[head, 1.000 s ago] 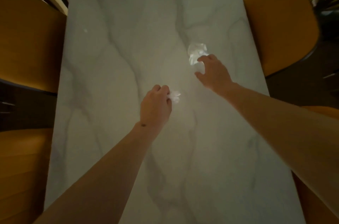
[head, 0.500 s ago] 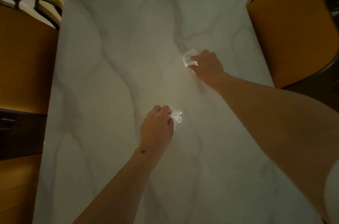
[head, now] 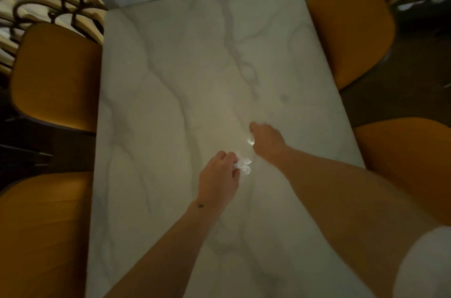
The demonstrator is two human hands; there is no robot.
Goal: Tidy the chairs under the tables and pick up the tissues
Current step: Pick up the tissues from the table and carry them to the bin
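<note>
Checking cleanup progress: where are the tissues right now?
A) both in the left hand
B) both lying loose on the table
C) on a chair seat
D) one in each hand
D: the left hand pinches one tissue, and the right hand grips another above the table.

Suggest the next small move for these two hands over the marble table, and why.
Probably lift both hands clear of the white marble tabletop: the left hand pinches a crumpled white tissue, the right hand grips another small white tissue, and no other tissue shows.
</note>
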